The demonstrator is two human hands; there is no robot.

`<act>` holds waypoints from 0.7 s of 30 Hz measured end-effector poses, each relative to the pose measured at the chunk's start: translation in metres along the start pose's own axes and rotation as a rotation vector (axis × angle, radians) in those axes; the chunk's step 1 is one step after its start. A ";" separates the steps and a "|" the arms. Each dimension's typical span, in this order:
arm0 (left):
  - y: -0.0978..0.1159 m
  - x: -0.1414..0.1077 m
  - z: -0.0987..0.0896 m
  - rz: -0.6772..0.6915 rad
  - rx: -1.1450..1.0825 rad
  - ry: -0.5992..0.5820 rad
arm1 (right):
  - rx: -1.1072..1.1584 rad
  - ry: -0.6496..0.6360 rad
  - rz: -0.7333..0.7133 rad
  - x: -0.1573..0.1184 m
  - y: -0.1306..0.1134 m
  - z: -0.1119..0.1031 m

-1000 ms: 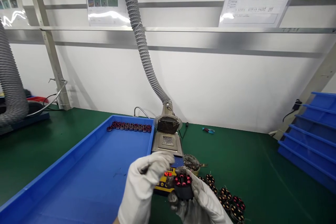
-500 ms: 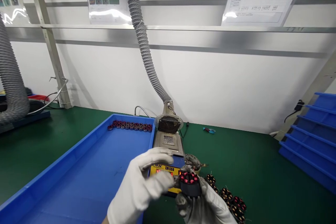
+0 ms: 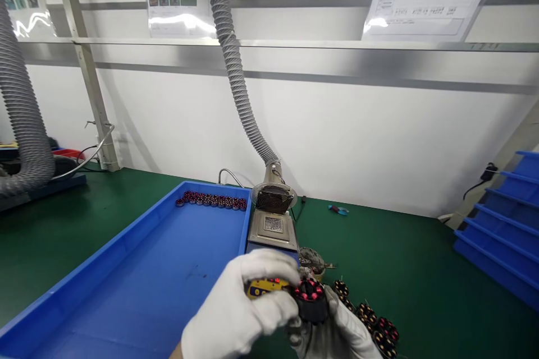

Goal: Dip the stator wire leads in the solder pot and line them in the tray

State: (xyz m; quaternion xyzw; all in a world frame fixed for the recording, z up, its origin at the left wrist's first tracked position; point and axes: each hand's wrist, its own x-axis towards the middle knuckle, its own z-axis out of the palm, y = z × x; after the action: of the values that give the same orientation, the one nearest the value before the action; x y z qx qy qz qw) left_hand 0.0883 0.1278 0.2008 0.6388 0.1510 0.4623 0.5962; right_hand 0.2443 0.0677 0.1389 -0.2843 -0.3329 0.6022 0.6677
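A black round part with pink-red pieces on top (image 3: 310,302) is held upright at the bottom centre. My right hand (image 3: 337,328), in a white glove with dirty grey fingers, grips it from below and the right. My left hand (image 3: 244,305), in a cleaner white glove, is curved beside its left side, thumb and forefinger apart, fingertips close to the part. Whether they touch it is hard to tell. Behind the hands stands a machine with a yellow panel (image 3: 263,287), partly covered by my left hand, and a metal plate (image 3: 273,225) on top.
A large blue tray (image 3: 138,275) at the left has rows of dark red round parts (image 3: 213,201) at its far end. More round parts (image 3: 374,325) lie right of my hands. A grey hose (image 3: 236,67) hangs above the machine. Blue trays (image 3: 501,230) are stacked at the right.
My left hand has moved right, its fingertips nearer to the black part, and now covers more of the yellow panel. The whole view has shifted slightly.
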 end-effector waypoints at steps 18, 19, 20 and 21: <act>0.002 -0.002 0.013 0.216 0.109 0.036 | -0.023 0.111 -0.116 -0.004 -0.011 0.015; 0.002 -0.004 0.013 0.311 0.152 0.052 | -0.042 0.130 -0.153 -0.002 -0.011 0.018; 0.002 -0.006 0.013 0.396 0.192 0.073 | -0.060 0.158 -0.194 0.000 -0.011 0.021; 0.002 -0.008 0.011 0.464 0.212 0.106 | -0.079 0.197 -0.245 0.001 -0.010 0.025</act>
State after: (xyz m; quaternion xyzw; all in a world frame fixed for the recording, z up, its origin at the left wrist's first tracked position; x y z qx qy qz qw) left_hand 0.0921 0.1141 0.2004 0.6901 0.0791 0.6012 0.3951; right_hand 0.2310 0.0667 0.1624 -0.3253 -0.3216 0.4718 0.7538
